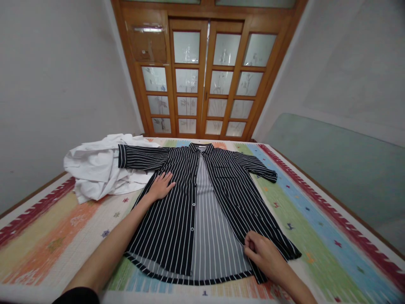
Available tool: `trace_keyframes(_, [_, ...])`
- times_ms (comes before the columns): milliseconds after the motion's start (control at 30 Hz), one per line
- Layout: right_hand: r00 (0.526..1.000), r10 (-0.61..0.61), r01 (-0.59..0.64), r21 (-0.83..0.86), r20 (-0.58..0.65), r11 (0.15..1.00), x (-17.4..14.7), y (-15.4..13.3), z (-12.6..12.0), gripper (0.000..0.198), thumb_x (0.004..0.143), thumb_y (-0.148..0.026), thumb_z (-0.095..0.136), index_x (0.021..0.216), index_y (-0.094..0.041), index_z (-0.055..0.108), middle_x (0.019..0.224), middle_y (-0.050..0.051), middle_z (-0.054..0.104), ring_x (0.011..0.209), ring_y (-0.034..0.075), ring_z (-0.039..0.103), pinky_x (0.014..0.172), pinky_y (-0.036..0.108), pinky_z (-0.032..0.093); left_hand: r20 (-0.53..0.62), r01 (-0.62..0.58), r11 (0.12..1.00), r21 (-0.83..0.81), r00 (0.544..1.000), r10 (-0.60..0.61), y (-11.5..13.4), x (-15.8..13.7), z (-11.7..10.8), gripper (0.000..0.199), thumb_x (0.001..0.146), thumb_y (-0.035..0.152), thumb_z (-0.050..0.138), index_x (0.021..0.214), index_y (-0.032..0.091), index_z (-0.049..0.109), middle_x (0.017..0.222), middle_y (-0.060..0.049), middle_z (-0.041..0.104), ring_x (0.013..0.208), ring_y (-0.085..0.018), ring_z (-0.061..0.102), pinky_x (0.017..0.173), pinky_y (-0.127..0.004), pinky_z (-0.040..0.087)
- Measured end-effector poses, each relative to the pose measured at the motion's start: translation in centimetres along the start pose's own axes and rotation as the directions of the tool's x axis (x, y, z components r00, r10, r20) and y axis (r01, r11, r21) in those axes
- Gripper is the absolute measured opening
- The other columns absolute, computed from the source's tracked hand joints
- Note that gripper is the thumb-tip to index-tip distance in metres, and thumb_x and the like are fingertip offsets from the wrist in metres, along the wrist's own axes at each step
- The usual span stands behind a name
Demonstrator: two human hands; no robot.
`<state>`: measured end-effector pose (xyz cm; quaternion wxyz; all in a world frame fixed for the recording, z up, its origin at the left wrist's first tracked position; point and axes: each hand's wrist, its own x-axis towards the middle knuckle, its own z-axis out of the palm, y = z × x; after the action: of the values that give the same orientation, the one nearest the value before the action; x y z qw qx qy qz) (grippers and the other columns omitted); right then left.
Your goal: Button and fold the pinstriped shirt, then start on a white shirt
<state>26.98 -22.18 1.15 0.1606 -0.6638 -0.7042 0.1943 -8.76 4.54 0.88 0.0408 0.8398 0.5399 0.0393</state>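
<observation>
A black shirt with white stripes (177,211) lies front up, its collar at the far end and its front parted, so the grey inner side of the back shows. My left hand (162,185) rests flat on the shirt's left panel below the sleeve, fingers spread. Near the lower right, my right hand (257,249) is closed with its fingers pinching the edge of the right front panel, close to the hem. Two white buttons show along the left panel's edge.
A crumpled white cloth (98,169) lies at the left, partly under the shirt's sleeve. Everything rests on a colourful striped cover (303,219). Walls rise on both sides, with a pale green panel (332,156) at the right. Wooden glass-paned doors (204,84) stand beyond.
</observation>
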Motion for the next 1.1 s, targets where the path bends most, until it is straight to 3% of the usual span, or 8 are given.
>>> trace_keyframes(100, [0.997, 0.009, -0.012, 0.04, 0.076, 0.999, -0.4, 0.0, -0.7, 0.009, 0.077, -0.013, 0.046, 0.071, -0.019, 0.049, 0.07, 0.0, 0.056, 0.066, 0.016, 0.054, 0.062, 0.025, 0.034, 0.007, 0.015, 1.0, 0.017, 1.0, -0.015, 1.2, -0.5, -0.7, 0.06, 0.096, 0.045, 0.025, 0.146, 0.012, 0.035, 0.155, -0.013, 0.029, 0.143, -0.034, 0.023, 0.114, -0.049, 0.019])
trace_keyframes(200, [0.993, -0.007, 0.001, 0.057, 0.115, 0.998, -0.5, -0.1, -1.4, 0.011, 0.078, -0.014, 0.044, 0.07, -0.019, 0.049, 0.071, 0.0, 0.057, 0.067, 0.016, 0.054, 0.062, 0.026, 0.034, -0.04, -0.078, 0.997, -0.008, 0.996, 0.077, 3.7, -1.9, -1.9, 0.05, 0.095, 0.036, 0.032, 0.136, 0.011, 0.044, 0.144, -0.017, 0.045, 0.133, -0.031, 0.039, 0.108, -0.045, 0.03])
trace_keyframes(333, [0.989, -0.016, 0.005, 0.074, 0.149, 0.997, -0.4, -0.3, -2.1, 0.011, 0.078, -0.015, 0.043, 0.07, -0.019, 0.05, 0.069, 0.0, 0.057, 0.067, 0.016, 0.054, 0.062, 0.026, 0.033, -0.115, -0.23, 0.971, -0.058, 0.968, 0.222, 8.3, -4.7, -3.4, 0.037, 0.095, 0.041, 0.035, 0.099, 0.014, 0.06, 0.104, -0.012, 0.063, 0.097, -0.025, 0.059, 0.088, -0.038, 0.045])
trace_keyframes(500, [0.992, -0.058, 0.041, 0.15, 0.112, 0.988, 0.2, -0.7, -2.7, 0.016, 0.083, -0.022, 0.04, 0.068, -0.02, 0.046, 0.067, -0.001, 0.054, 0.065, 0.016, 0.051, 0.061, 0.026, 0.033, 0.113, -0.261, 0.959, -0.113, 0.955, 0.273, 12.2, -7.4, -3.8, 0.043, 0.089, 0.053, 0.044, 0.076, 0.015, 0.061, 0.081, -0.009, 0.065, 0.076, -0.023, 0.063, 0.074, -0.037, 0.049])
trace_keyframes(600, [0.994, -0.095, 0.079, 0.24, 0.053, 0.968, 0.9, -1.4, -3.1, 0.019, 0.086, -0.027, 0.038, 0.068, -0.02, 0.043, 0.066, -0.001, 0.051, 0.063, 0.015, 0.048, 0.06, 0.025, 0.033, 0.199, -0.228, 0.968, -0.103, 0.949, 0.245, 12.9, -7.8, -3.5, 0.039, 0.088, 0.046, 0.045, 0.075, 0.014, 0.063, 0.077, -0.01, 0.067, 0.073, -0.023, 0.065, 0.071, -0.036, 0.05])
trace_keyframes(767, [0.99, -0.141, 0.134, 0.3, 0.0, 0.944, 2.0, -3.2, -3.6, 0.018, 0.086, -0.027, 0.039, 0.07, -0.02, 0.043, 0.066, -0.001, 0.049, 0.063, 0.014, 0.047, 0.06, 0.024, 0.033, 0.209, -0.231, 0.972, -0.042, 0.949, 0.235, 13.2, -7.4, -3.5, 0.029, 0.085, 0.03, 0.043, 0.078, 0.014, 0.065, 0.077, -0.011, 0.069, 0.073, -0.023, 0.066, 0.07, -0.035, 0.052])
trace_keyframes(967, [0.983, -0.183, 0.165, 0.306, 0.031, 0.938, 2.6, -4.3, -2.6, 0.015, 0.085, -0.023, 0.041, 0.07, -0.02, 0.044, 0.066, -0.002, 0.05, 0.063, 0.014, 0.047, 0.06, 0.023, 0.034, 0.212, -0.259, 0.956, -0.139, 0.935, 0.285, 13.4, -7.2, -4.9, 0.028, 0.085, 0.03, 0.043, 0.074, 0.015, 0.064, 0.075, -0.009, 0.068, 0.069, -0.021, 0.065, 0.065, -0.031, 0.05])
trace_keyframes(1100, [0.974, -0.202, 0.161, 0.316, 0.099, 0.935, 2.6, -4.4, -1.7, 0.015, 0.084, -0.019, 0.042, 0.069, -0.019, 0.046, 0.066, -0.002, 0.05, 0.063, 0.013, 0.048, 0.06, 0.022, 0.033, 0.246, -0.302, 0.935, -0.187, 0.907, 0.342, 13.3, -7.2, -4.7, 0.028, 0.085, 0.03, 0.044, 0.075, 0.015, 0.065, 0.076, -0.009, 0.068, 0.069, -0.021, 0.064, 0.063, -0.031, 0.049])
